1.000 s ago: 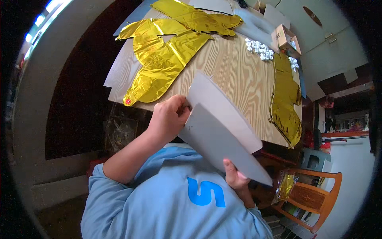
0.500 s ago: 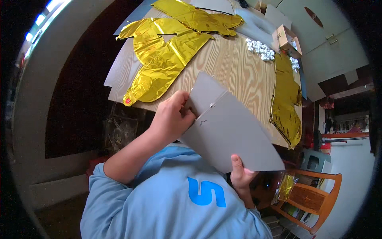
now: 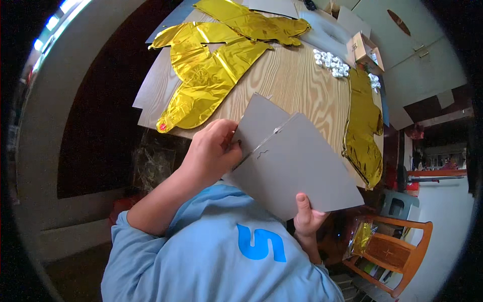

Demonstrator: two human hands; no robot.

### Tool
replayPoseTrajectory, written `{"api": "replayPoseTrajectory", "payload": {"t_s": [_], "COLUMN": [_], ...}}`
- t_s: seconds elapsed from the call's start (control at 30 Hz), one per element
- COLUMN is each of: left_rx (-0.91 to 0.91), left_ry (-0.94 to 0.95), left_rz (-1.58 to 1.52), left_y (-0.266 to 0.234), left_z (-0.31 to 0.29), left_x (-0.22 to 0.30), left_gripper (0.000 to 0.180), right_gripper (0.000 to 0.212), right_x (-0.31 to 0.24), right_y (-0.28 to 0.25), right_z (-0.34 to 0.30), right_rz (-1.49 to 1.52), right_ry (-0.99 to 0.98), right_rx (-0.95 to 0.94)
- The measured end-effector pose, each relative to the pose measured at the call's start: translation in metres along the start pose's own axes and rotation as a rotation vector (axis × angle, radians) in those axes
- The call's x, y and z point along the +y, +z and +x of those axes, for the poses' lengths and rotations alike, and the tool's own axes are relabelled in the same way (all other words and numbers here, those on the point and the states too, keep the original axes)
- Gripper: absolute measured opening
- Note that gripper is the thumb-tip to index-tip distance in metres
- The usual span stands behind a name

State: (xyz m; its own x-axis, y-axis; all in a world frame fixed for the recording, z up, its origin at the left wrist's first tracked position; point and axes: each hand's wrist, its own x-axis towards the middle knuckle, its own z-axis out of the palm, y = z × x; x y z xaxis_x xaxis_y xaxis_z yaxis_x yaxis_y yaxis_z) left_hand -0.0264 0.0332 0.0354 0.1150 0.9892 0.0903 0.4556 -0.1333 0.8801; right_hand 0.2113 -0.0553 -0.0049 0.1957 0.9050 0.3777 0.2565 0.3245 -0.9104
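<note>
Between my hands is a grey cardboard piece (image 3: 302, 161), held tilted above the table's near edge. A narrow split runs down it, setting off a smaller panel (image 3: 261, 118) on the left, and a short dark squiggle marks the larger side. My left hand (image 3: 211, 146) pinches the smaller panel's left edge with curled fingers; its fingertips are partly hidden. At the lower right, my right hand (image 3: 308, 216) grips the larger panel, thumb on top and fingers underneath out of sight.
Flat gold foil balloons (image 3: 206, 70) lie on the wooden table (image 3: 282, 75), another (image 3: 363, 126) along its right side. White small pieces (image 3: 331, 63) and an open cardboard box (image 3: 366, 50) sit at the far right. A wooden chair (image 3: 397, 246) stands at right.
The split between the two panels has widened. My left hand has shifted slightly left and down with the smaller panel, while the larger panel has moved slightly right.
</note>
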Motion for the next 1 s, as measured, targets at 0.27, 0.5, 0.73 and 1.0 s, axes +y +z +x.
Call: {"api": "replayPoseTrajectory", "payload": {"t_s": [0.27,0.5,0.73,1.0], "left_rx": [0.193,-0.347,-0.495,-0.436], "left_ry": [0.201,-0.203,-0.35,-0.352], "left_rz": [0.155,-0.883,-1.059,-0.939], "left_y": [0.01,-0.017,-0.009,-0.02], "left_z": [-0.006,-0.018,-0.007,-0.008], "left_x": [0.002,0.021,0.014,0.002], "left_gripper": [0.034,0.033,0.027,0.027], "right_gripper": [0.031,0.056,0.059,0.057], "right_x": [0.012,0.069,0.065,0.059], "right_y": [-0.005,-0.027,-0.018,-0.015], "right_z": [-0.011,-0.013,-0.012,-0.012], "right_rz": [-0.063,0.68,0.728,0.655], "right_ry": [-0.048,0.396,0.556,0.423], "right_rx": [0.011,0.041,-0.002,0.056]}}
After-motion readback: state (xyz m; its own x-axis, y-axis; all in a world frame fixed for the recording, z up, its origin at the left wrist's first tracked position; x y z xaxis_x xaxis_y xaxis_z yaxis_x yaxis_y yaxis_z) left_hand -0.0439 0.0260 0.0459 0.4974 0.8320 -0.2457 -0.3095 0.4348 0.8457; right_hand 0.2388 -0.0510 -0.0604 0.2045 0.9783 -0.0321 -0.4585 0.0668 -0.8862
